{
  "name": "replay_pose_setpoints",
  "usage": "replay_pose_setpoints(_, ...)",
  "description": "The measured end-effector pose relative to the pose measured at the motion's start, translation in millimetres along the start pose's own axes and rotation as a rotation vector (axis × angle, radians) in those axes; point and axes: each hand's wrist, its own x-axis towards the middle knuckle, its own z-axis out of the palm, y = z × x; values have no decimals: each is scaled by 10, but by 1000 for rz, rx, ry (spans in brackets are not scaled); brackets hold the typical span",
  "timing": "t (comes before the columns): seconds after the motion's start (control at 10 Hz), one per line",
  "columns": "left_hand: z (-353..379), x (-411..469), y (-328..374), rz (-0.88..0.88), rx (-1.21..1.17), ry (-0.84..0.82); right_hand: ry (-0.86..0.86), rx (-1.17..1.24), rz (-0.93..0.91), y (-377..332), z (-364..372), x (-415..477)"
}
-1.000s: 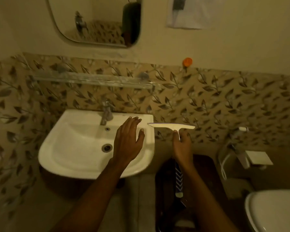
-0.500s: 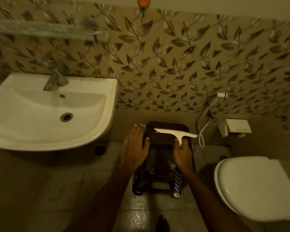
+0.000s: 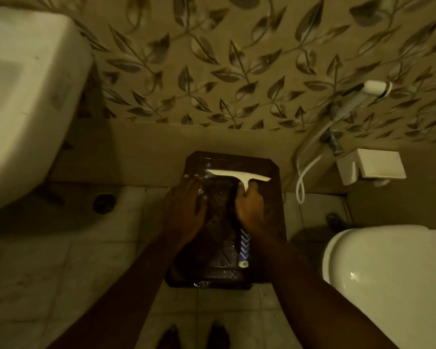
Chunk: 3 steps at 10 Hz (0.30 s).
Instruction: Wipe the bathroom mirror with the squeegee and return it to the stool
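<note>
A white T-shaped squeegee [image 3: 237, 175] is over the far end of a dark brown stool [image 3: 272, 197] on the floor between sink and toilet. My right hand [image 3: 249, 206] is closed around its handle, blade pointing away from me. Whether the blade touches the stool top I cannot tell. My left hand [image 3: 185, 210] is flat, fingers spread, over the stool's left edge, holding nothing. A blue-and-white patterned tube-like item [image 3: 244, 250] lies on the stool under my right wrist. The mirror is out of view.
A white sink [image 3: 28, 96] overhangs at the left, with a floor drain [image 3: 103, 202] beneath it. A white toilet [image 3: 388, 285] sits at the right. A hand sprayer with hose [image 3: 363, 96] and a paper holder [image 3: 378, 165] hang on the leaf-patterned wall. My feet [image 3: 194, 336] stand on pale tiles.
My view has tilted down from the mirror and sink to the floor. Both hands have dropped, carrying the squeegee from sink height down to the stool top.
</note>
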Motion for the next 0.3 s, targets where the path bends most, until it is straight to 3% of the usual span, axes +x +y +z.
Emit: replay_pose_setpoints(0.3,144,41,-137,-84,-40,-74,60,-32,-5,40,207,224)
